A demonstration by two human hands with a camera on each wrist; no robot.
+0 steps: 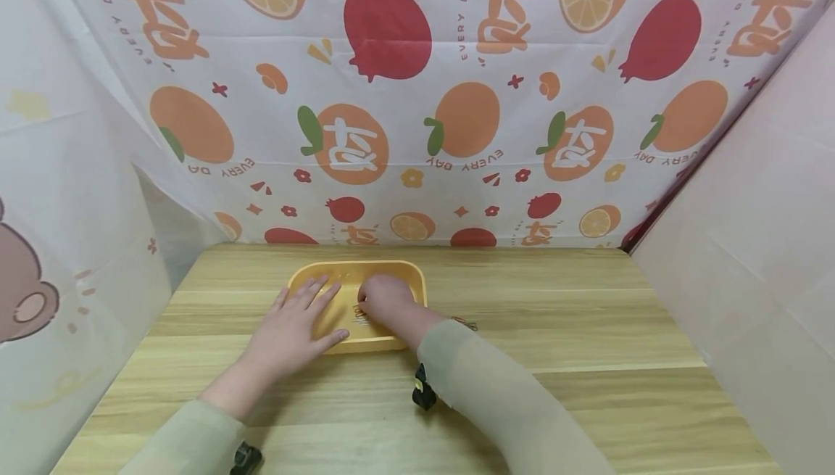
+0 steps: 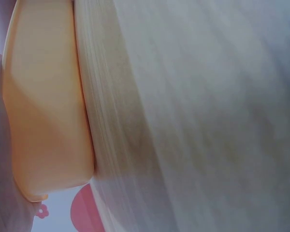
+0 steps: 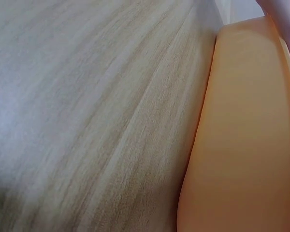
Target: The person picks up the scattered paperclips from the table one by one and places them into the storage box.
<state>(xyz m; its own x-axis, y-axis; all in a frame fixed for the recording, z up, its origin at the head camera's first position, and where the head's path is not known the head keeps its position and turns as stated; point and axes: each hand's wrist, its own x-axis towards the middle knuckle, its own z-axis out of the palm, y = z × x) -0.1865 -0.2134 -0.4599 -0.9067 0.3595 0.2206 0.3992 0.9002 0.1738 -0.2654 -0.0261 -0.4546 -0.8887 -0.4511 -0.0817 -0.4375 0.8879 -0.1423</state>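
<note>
A shallow yellow tray (image 1: 355, 345) sits on the wooden table, and both hands are at it. My left hand (image 1: 287, 337) lies over its left side with the fingers spread across the rim. My right hand (image 1: 389, 302) reaches inside from the right with its fingers curled. Beside those fingertips lie several small thin pieces that look like paper clips (image 1: 361, 319), some reddish, some pale. Whether the right hand pinches one is hidden. The left wrist view shows the tray's outer wall (image 2: 48, 101) beside the left hand; the right wrist view shows its outer wall (image 3: 241, 130) too.
More small coloured clip-like pieces (image 1: 466, 323), red and green, lie on the table (image 1: 587, 359) to the right of the tray, partly behind the right forearm. A fruit-printed cloth (image 1: 417, 127) hangs at the back, with pale cloth at both sides.
</note>
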